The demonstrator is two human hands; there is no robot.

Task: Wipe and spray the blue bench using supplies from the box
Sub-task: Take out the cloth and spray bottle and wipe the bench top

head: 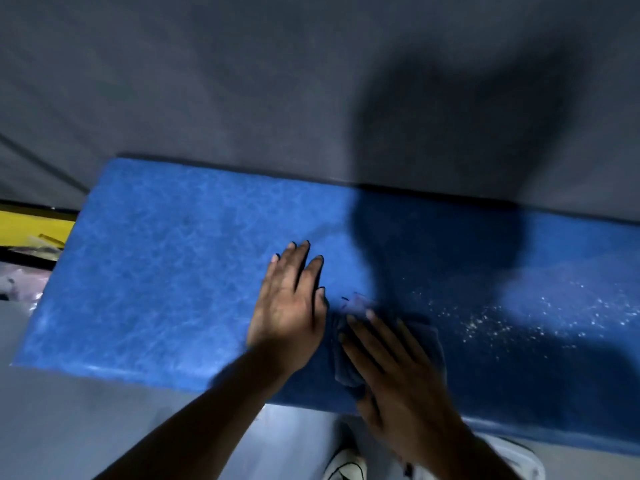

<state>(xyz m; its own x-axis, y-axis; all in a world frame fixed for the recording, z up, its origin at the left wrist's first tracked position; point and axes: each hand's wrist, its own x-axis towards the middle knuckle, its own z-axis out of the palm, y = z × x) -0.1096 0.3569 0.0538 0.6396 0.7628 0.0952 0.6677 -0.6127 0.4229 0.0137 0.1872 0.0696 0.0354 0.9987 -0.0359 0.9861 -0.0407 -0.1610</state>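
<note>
While the left hand (289, 299) lies flat with straight fingers on the blue surface (156, 271), the right hand (391, 358) presses a dark cloth (341, 362) onto it, fingers extended, no closed grip. White specks (502, 320) dot the surface to the right.

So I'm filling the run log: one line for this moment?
phase: wiping | left hand: flat on bench | right hand: presses cloth | white specks: right of cloth
</note>
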